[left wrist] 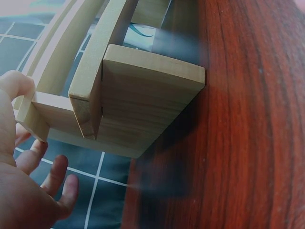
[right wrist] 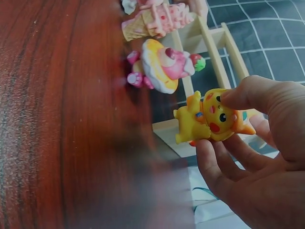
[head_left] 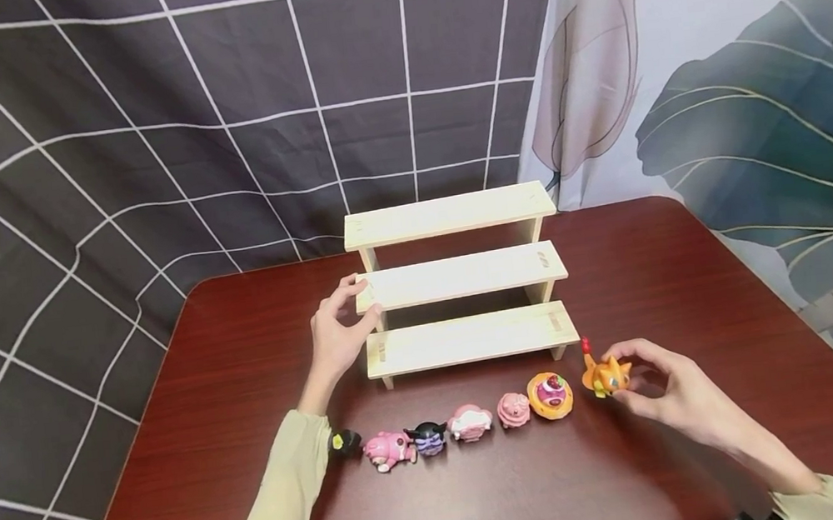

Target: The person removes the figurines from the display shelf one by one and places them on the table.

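Note:
My right hand [head_left: 671, 386] pinches a small yellow figurine with an orange hood [right wrist: 202, 119] between thumb and fingers, just right of the row of toys. Its face shows in the right wrist view. A pale three-tier wooden shelf [head_left: 469, 340] stands in the middle of the table. At the left end of its middle tier, my left hand [head_left: 340, 326] grips the board, thumb and fingers on opposite edges. In the left wrist view, the remaining fingers [left wrist: 56, 174] are loosely bent beside the shelf.
In front of the shelf, several figurines form a row: a black one [head_left: 345, 443] partly behind the left sleeve, a pink bear [head_left: 387, 449], a black-and-purple one [head_left: 429, 439], a pink-and-white one [head_left: 470, 423], a pink ice-cream one [head_left: 513, 410] and a yellow-ringed one [head_left: 550, 396]. Curtains hang behind.

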{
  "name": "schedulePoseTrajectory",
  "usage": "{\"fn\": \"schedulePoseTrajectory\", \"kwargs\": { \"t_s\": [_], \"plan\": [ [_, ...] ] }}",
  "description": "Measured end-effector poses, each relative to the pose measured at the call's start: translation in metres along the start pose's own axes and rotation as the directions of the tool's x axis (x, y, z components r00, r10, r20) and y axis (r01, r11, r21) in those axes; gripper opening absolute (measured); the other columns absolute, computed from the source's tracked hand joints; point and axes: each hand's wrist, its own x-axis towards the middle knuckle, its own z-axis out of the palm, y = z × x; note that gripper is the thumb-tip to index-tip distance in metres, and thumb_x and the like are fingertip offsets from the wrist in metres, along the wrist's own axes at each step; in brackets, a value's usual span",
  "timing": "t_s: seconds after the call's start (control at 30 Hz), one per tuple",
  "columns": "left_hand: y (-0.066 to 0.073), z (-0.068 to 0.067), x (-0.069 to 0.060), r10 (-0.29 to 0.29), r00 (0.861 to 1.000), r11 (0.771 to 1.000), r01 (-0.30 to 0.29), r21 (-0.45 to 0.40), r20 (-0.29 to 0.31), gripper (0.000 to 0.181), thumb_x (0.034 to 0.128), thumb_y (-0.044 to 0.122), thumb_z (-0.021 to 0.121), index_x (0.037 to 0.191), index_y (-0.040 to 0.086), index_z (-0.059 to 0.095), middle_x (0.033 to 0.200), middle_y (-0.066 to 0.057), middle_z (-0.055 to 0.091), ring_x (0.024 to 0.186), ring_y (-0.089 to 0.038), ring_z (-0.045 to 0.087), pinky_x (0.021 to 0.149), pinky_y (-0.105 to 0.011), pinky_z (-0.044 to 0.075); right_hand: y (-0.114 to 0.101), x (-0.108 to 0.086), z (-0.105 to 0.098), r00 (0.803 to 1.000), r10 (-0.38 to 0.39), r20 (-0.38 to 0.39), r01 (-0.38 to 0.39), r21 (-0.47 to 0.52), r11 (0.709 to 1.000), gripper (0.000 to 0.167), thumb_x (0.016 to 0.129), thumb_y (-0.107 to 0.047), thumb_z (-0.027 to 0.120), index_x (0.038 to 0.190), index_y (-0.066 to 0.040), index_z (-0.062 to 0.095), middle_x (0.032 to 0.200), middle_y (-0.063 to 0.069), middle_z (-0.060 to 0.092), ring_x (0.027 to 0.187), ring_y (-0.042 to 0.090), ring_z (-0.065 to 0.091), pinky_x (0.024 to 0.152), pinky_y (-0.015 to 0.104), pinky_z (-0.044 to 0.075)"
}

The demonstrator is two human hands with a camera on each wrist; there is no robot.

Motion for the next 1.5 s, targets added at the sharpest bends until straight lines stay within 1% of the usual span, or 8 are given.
{"fn": "schedulePoseTrajectory", "kwargs": {
  "t_s": [0.1, 0.33, 0.57, 0.77, 1.03, 1.2, 1.37, 1.5],
  "plan": [
    [0.000, 0.000, 0.000, 0.000, 1.000, 1.000, 0.000, 0.000, 0.000, 0.041, 0.0817, 0.009, 0.080, 0.122, 0.005, 0.071, 0.135, -0.008, 0.062, 0.105, -0.047, 0.054, 0.085, -0.060, 0.046, 0.003, -0.001, 0.002, 1.000, 0.015, 0.006, -0.015, -0.011, 1.000, 0.055, 0.065, 0.020, 0.081, 0.110, -0.006, 0.063, 0.099, -0.001, 0.064, 0.078, 0.008, 0.061, 0.069, 0.017, 0.052],
    [0.000, 0.000, 0.001, -0.010, 1.000, 1.000, 0.010, 0.007, 0.003, 0.042, 0.0813, 0.009, 0.080, 0.122, 0.006, 0.071, 0.136, -0.007, 0.061, 0.105, -0.046, 0.054, 0.085, -0.060, 0.046, 0.012, -0.004, 0.008, 1.000, 0.021, 0.014, -0.021, 0.008, 1.000, 0.054, 0.066, 0.018, 0.082, 0.111, -0.005, 0.063, 0.097, 0.002, 0.064, 0.077, 0.010, 0.061, 0.069, 0.016, 0.051],
    [0.002, 0.000, 0.000, -0.011, 1.000, 1.000, 0.011, 0.004, 0.005, 0.042, 0.0813, 0.008, 0.080, 0.122, 0.005, 0.071, 0.136, -0.008, 0.062, 0.105, -0.047, 0.054, 0.085, -0.058, 0.047, 0.017, -0.006, 0.015, 1.000, 0.017, 0.023, -0.017, -0.012, 1.000, 0.054, 0.066, 0.016, 0.083, 0.110, -0.007, 0.064, 0.096, 0.001, 0.064, 0.073, 0.012, 0.061, 0.065, 0.018, 0.050],
    [0.000, 0.001, -0.001, -0.010, 1.000, 1.000, 0.010, 0.010, 0.004, 0.042, 0.0813, 0.008, 0.080, 0.123, 0.006, 0.071, 0.135, -0.007, 0.062, 0.105, -0.045, 0.055, 0.085, -0.056, 0.046, 0.018, -0.006, 0.018, 1.000, 0.001, 0.022, -0.001, 0.009, 1.000, 0.053, 0.066, 0.017, 0.082, 0.109, -0.007, 0.063, 0.096, 0.002, 0.064, 0.074, 0.010, 0.061, 0.065, 0.018, 0.051],
    [-0.001, 0.001, 0.000, -0.001, 1.000, 1.000, 0.001, -0.001, 0.002, 0.042, 0.0814, 0.008, 0.079, 0.122, 0.005, 0.071, 0.135, -0.008, 0.062, 0.105, -0.048, 0.054, 0.085, -0.059, 0.046, 0.021, -0.007, 0.021, 0.999, 0.027, 0.033, -0.028, 0.017, 0.999, 0.054, 0.066, 0.017, 0.082, 0.111, -0.006, 0.063, 0.098, 0.002, 0.064, 0.077, 0.010, 0.061, 0.067, 0.018, 0.052],
    [0.000, 0.001, 0.000, 0.004, 1.000, 1.000, -0.004, -0.001, 0.000, 0.042, 0.0812, 0.008, 0.080, 0.122, 0.005, 0.071, 0.135, -0.008, 0.062, 0.105, -0.048, 0.055, 0.085, -0.060, 0.046, 0.020, -0.007, 0.022, 0.999, 0.014, 0.028, -0.014, 0.003, 1.000, 0.055, 0.065, 0.017, 0.083, 0.111, -0.007, 0.063, 0.098, 0.002, 0.063, 0.078, 0.009, 0.061, 0.066, 0.018, 0.052],
    [-0.001, 0.001, 0.000, 0.008, 1.000, 1.000, -0.008, 0.010, -0.002, 0.042, 0.0809, 0.008, 0.080, 0.122, 0.005, 0.071, 0.135, -0.008, 0.062, 0.105, -0.045, 0.056, 0.085, -0.059, 0.047, 0.019, -0.006, 0.021, 0.999, -0.010, 0.034, 0.010, -0.004, 1.000, 0.054, 0.065, 0.017, 0.083, 0.110, -0.006, 0.063, 0.098, 0.001, 0.063, 0.080, 0.008, 0.060, 0.066, 0.019, 0.053],
    [-0.001, 0.001, 0.000, 0.003, 1.000, 1.000, -0.003, 0.019, -0.001, 0.042, 0.0809, 0.008, 0.080, 0.122, 0.005, 0.071, 0.135, -0.008, 0.062, 0.105, -0.042, 0.057, 0.085, -0.055, 0.047, 0.018, -0.005, 0.020, 0.998, -0.004, 0.055, 0.004, 0.001, 1.000, 0.053, 0.066, 0.017, 0.082, 0.110, -0.005, 0.063, 0.098, 0.000, 0.063, 0.080, 0.007, 0.060, 0.067, 0.020, 0.053]
  ]
}}
